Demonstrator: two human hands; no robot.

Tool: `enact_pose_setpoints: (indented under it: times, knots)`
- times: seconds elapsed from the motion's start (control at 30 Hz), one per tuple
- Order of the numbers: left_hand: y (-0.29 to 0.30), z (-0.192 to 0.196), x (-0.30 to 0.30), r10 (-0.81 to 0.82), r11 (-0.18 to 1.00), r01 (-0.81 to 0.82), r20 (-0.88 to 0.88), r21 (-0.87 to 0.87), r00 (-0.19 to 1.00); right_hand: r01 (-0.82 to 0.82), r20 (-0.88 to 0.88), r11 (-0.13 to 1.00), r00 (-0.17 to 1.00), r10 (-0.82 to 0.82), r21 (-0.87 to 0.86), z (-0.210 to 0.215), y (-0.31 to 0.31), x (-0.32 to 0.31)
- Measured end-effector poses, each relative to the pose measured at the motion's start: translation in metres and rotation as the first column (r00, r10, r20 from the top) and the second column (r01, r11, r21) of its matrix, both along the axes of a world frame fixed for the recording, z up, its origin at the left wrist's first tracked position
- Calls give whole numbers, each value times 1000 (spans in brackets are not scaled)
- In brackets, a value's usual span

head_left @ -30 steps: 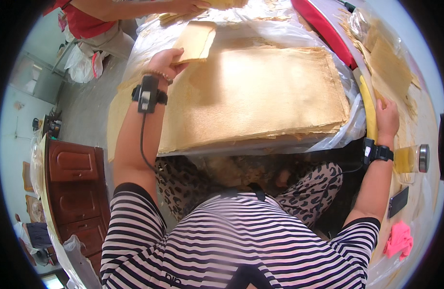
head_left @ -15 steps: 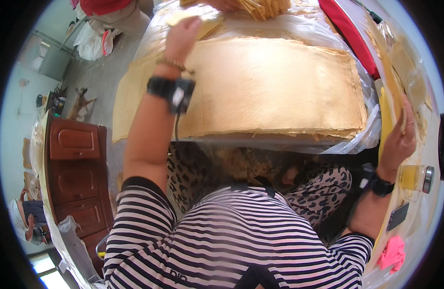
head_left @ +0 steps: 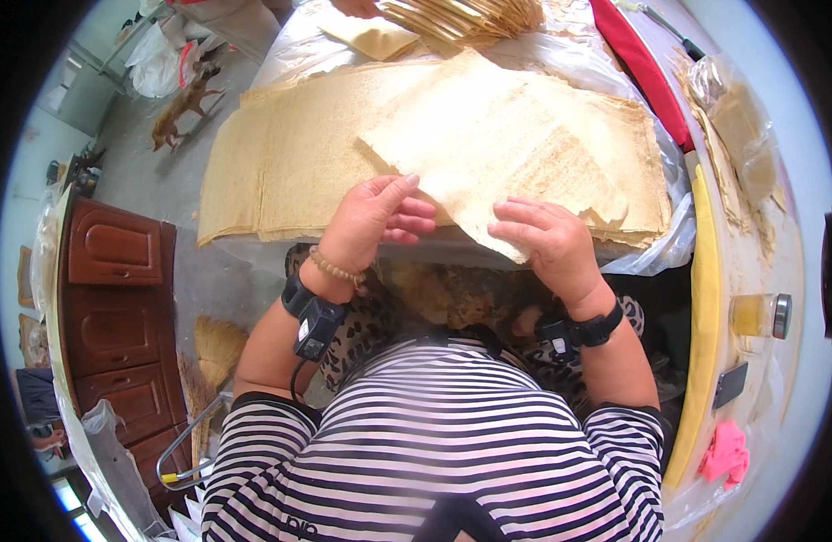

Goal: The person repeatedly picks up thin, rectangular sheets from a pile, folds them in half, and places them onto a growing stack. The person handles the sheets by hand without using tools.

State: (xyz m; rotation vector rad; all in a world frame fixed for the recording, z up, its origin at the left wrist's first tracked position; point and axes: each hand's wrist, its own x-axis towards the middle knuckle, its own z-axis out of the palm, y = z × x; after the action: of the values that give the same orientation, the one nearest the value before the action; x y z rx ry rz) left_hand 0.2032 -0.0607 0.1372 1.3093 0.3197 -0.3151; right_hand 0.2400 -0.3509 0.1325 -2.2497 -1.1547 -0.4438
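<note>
Left hand (head_left: 375, 217), loosely open, hovers by the left edge of a tan sheet (head_left: 488, 135); right hand (head_left: 556, 251), apart from it, covers the near corner, and from here I can't tell whether it grips. The sheet lies askew over broad stacked sheets (head_left: 289, 149), folded sheets (head_left: 470, 18) beyond.
</note>
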Motion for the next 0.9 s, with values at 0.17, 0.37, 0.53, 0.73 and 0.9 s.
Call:
enact_pose_setpoints:
  times: [0.17, 0.37, 0.53, 0.73, 0.9]
  knots:
    - [-10, -13, -7, -85, 993, 76, -104, -90, 991, 42, -125, 980, 990, -68, -197, 11, -38, 7]
    - [-45, -29, -12, -118, 974, 91, -125, -205, 985, 269, -99, 930, 949, -300, -250, 13, -74, 56]
    - [-54, -37, -4, -91, 956, 57, -107, -287, 990, 386, 35, 909, 922, -385, -158, 47, -45, 54]
    - [-17, -27, -35, -106, 977, 100, -22, -188, 994, 87, -73, 977, 992, -102, -195, -11, 53, 26]
    - [86, -44, -104, 450, 793, -548, 352, 264, 821, 66, -197, 984, 976, -98, -163, -6, 61, 30]
